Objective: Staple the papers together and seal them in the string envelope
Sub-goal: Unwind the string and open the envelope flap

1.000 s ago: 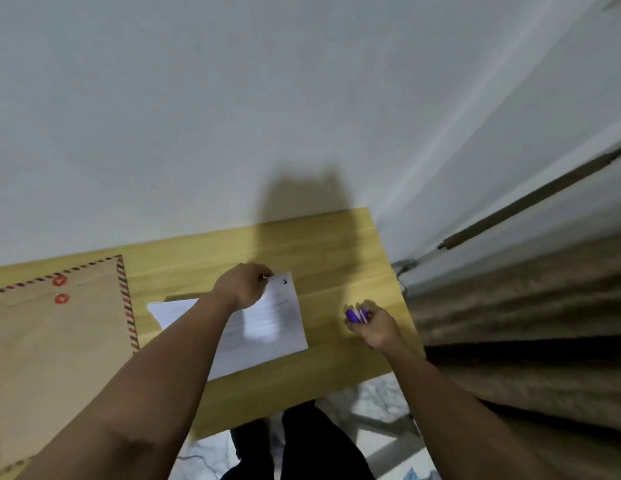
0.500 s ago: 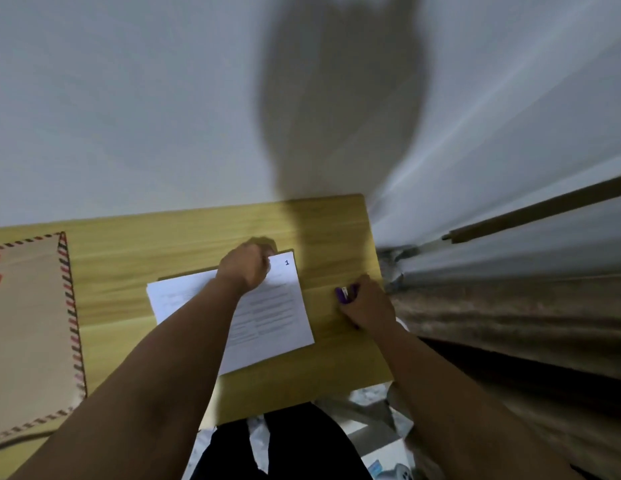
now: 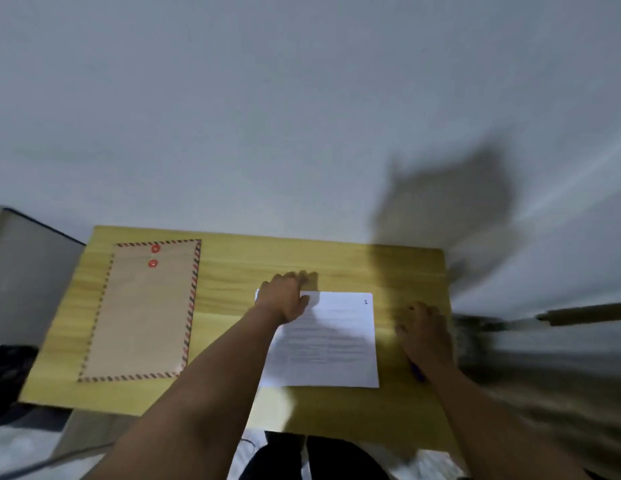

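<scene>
White printed papers (image 3: 333, 344) lie on the yellow wooden table (image 3: 302, 258), right of centre, with a "1" in the top right corner. My left hand (image 3: 285, 299) rests on their top left corner, fingers curled and blurred over the far edge. My right hand (image 3: 425, 337) lies on the table just right of the papers, closed over a purple stapler (image 3: 417, 373); only a purple end shows under the wrist. The brown string envelope (image 3: 146, 317), with a striped border and two red buttons, lies flat on the left of the table, apart from both hands.
A grey box or cabinet (image 3: 28, 271) stands left of the table. A white wall rises behind it. Dark fabric and a brown rod (image 3: 579, 313) are at the right. My dark-clothed legs (image 3: 302, 459) show below the near edge.
The view has swung so the whole envelope shows. My left hand slid left along the papers' top edge. The stapler, seen at my right fingertips before, is now mostly under the hand.
</scene>
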A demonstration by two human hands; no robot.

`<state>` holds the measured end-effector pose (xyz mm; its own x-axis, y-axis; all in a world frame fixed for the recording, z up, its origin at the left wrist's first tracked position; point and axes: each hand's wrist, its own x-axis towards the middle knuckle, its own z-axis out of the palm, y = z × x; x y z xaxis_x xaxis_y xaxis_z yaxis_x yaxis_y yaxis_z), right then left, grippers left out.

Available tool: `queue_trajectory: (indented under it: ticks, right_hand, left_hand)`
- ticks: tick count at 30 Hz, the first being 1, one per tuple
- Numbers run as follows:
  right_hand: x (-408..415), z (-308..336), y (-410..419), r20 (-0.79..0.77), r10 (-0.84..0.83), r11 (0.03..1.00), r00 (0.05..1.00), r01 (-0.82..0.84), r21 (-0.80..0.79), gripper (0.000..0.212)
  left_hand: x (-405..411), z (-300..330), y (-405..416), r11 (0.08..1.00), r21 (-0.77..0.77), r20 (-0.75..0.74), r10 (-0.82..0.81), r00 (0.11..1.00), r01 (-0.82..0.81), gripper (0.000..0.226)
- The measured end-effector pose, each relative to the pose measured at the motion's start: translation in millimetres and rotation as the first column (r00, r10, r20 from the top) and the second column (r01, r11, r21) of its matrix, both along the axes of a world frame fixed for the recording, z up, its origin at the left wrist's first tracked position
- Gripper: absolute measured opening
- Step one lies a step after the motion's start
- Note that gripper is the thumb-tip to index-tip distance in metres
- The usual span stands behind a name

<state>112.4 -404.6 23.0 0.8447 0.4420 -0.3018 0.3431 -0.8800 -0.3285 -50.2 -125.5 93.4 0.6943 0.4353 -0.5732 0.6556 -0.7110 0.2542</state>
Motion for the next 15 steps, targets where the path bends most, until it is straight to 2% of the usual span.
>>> queue_trajectory:
  ticks: [4, 10, 15]
  right_hand:
    - [-16, 9, 58, 0.058, 0.109, 0.99, 0.992, -0.113, 0.088, 0.034]
    - [-72, 28, 150, 0.02, 0.263, 0.93, 0.965, -0.258, 0.262, 0.025]
    - [-133, 43, 223, -0.036, 0.415, 0.891, 0.909, -0.398, 0.216, 0.018]
  left_hand:
    - [-65, 22, 39, 0.989, 0.089, -0.045, 0.125, 0.991, -0.121, 0.054]
    - [-166, 40, 91, 0.944, 0.169, -0.046, 0.296, 0.954, -0.285, 0.052]
    - [-233, 39, 135, 0.923, 0.171, -0.013, 0.351, 0.936, -0.344, 0.051]
